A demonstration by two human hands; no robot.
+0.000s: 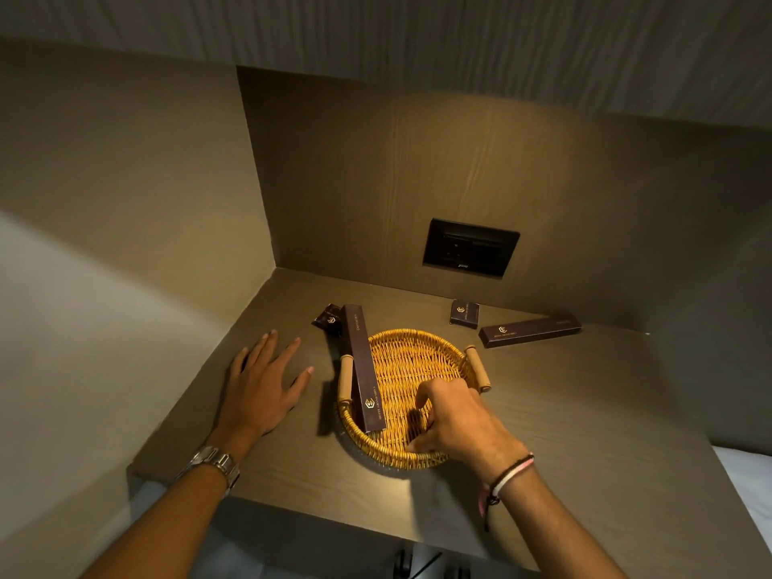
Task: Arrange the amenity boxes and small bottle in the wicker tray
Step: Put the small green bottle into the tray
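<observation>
The round wicker tray [401, 361] with two wooden handles sits mid-table. A long dark amenity box [362, 365] lies in its left side, its far end sticking out over the rim. A small dark box [328, 316] lies behind the tray on the left. Another small box [464, 314] and a second long box [529, 330] lie at the back right. My left hand [261, 386] rests flat on the table left of the tray, fingers spread. My right hand [455, 420] hovers over the tray's near right rim, fingers curled down; whether it grips anything is hidden. No bottle shows.
A black wall socket [470, 247] is set in the wooden back panel above the table. Walls close off the left side and the back. The table's front edge [334, 520] runs below my wrists. White bedding [752, 486] shows at the far right.
</observation>
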